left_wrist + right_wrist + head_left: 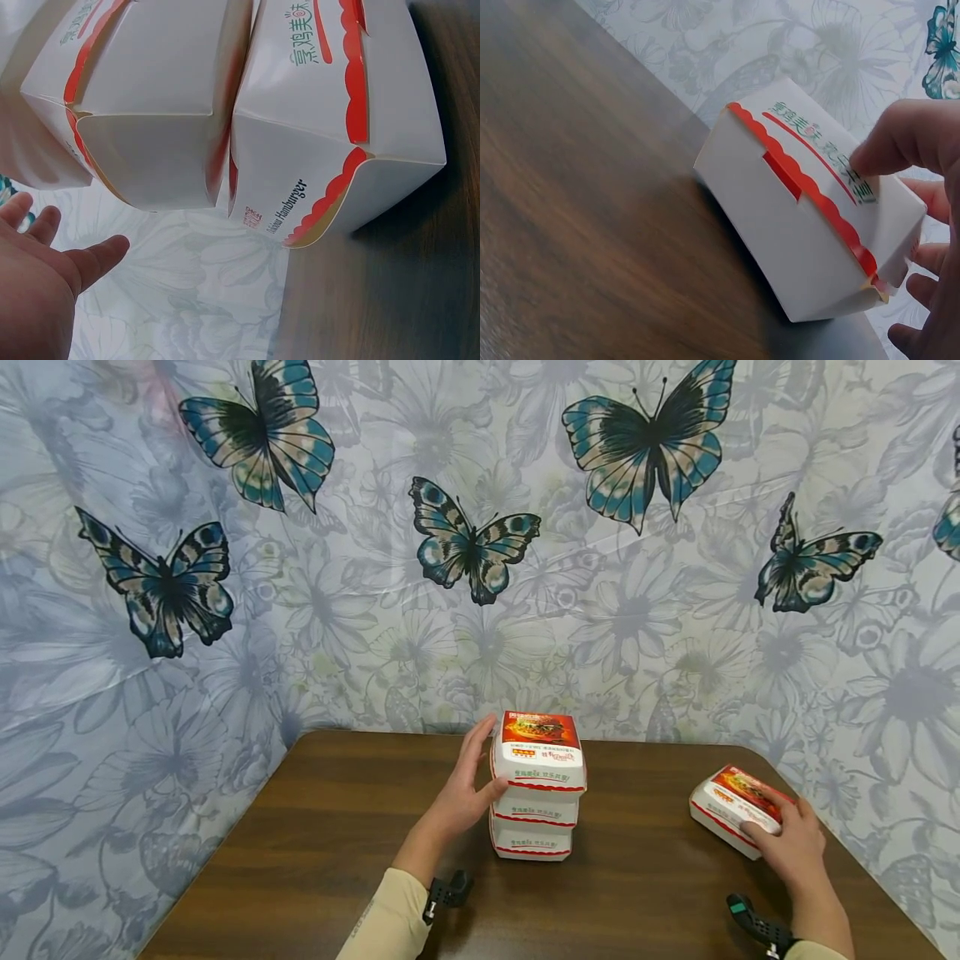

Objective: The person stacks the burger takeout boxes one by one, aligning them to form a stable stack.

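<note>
Three white and red hamburger boxes stand stacked at the middle of the table, and the top box (538, 752) has a burger picture on its lid. Beside the left of the stack is my left hand (467, 795), fingers extended along the top box. The left wrist view shows this hand (45, 277) with its fingers spread, next to the lower boxes. Over to the right, a single hamburger box (738, 806) sits turned at an angle on the table. My right hand (797, 843) grips its right end, thumb (889, 142) on the lettered side and fingers round the far side.
The brown wooden table (337, 827) ends at a back edge just behind the stack. A pale floral cloth (360, 610) with butterflies hangs behind it. Tabletop separates the stack from the single box. Each wrist wears a black strap (447, 890).
</note>
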The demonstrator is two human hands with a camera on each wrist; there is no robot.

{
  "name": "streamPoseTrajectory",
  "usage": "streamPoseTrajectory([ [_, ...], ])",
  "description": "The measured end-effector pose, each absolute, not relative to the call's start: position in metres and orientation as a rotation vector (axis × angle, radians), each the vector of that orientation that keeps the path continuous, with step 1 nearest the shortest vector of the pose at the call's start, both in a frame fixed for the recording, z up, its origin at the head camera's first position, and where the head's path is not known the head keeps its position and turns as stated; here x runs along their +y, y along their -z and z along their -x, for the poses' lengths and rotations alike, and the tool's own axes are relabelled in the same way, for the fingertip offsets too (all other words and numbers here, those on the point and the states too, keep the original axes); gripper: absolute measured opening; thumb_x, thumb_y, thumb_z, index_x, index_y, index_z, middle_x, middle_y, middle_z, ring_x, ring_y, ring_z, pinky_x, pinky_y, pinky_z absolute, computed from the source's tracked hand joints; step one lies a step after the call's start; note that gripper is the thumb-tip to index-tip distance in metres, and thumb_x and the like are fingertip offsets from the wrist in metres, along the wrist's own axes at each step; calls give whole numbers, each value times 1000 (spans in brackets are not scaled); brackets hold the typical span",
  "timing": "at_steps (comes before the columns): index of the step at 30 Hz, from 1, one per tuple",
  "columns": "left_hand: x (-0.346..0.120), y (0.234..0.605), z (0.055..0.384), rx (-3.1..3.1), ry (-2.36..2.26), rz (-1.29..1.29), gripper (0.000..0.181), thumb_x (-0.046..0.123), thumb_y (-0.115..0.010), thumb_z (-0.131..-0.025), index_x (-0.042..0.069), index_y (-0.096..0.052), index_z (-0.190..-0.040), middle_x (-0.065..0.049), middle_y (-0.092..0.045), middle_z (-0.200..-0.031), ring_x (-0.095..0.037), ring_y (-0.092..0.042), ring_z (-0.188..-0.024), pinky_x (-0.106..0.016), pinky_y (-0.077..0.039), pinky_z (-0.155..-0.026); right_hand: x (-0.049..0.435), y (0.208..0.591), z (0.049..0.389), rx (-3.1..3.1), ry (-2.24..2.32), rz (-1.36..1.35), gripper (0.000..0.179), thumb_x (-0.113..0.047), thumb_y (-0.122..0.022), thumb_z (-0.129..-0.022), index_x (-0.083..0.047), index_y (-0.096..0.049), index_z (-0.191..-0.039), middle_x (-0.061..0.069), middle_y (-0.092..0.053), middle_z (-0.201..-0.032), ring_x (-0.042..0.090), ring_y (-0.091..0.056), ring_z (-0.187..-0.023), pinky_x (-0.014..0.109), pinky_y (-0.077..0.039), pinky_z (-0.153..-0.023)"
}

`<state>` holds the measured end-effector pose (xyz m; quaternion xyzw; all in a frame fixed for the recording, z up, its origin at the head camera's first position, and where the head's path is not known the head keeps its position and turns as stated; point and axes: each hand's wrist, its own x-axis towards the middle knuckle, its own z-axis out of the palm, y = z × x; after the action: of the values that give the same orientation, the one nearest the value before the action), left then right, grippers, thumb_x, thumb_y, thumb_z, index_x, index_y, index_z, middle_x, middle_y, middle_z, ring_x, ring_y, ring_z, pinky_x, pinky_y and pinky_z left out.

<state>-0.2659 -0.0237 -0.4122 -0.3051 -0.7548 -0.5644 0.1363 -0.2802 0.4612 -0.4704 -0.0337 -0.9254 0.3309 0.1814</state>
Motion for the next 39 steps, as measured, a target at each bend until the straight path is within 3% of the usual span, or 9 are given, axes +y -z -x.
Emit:
streamPoseTrajectory([
  [7, -25, 412, 265, -2189, 1640, 877, 94, 66, -58, -91, 21, -15, -161, 1, -11, -167, -23, -10, -155, -62, -22, -118, 457, 473, 280, -2565, -964, 62, 66, -23, -65, -89, 7, -39, -141, 49, -26, -141, 58, -5, -146, 76, -6, -109],
  [19, -25, 410, 264, -2181, 1644, 878, 96, 66, -58, -91, 18, -15, -161, 0, -11, -167, -25, -10, -155, -63, -22, -118, 448, 466, 279, -2568, -1219, 222, 80, -30, -72, -90, 4, -32, -150, 41, -10, -153, 57, -5, -142, 74, -14, -110],
  [26, -25, 411, 265, -2179, 1642, 883, 96, 66, -57, -91, 16, -14, -161, 1, -11, -167, -25, -11, -155, -63, -22, -119, 445, 467, 280, -2531, -1256, 223, 81, -32, -74, -89, 6, -35, -149, 39, -17, -153, 55, -8, -142, 72, -16, -111],
  [33, -25, 410, 265, -2165, 1647, 885, 93, 65, -57, -92, 17, -15, -161, 0, -11, -167, -25, -10, -155, -63, -23, -119, 441, 460, 283, -2485, -1336, 248, 83, -36, -72, -91, 4, -32, -151, 37, -11, -156, 51, -9, -142, 70, -16, -112],
  [39, -24, 409, 265, -2164, 1638, 896, 91, 63, -56, -94, 17, -16, -161, 0, -12, -167, -23, -9, -155, -62, -23, -118, 433, 447, 279, -2434, -1343, 222, 80, -36, -70, -92, 2, -33, -152, 34, -16, -158, 49, -9, -144, 71, -18, -110],
])
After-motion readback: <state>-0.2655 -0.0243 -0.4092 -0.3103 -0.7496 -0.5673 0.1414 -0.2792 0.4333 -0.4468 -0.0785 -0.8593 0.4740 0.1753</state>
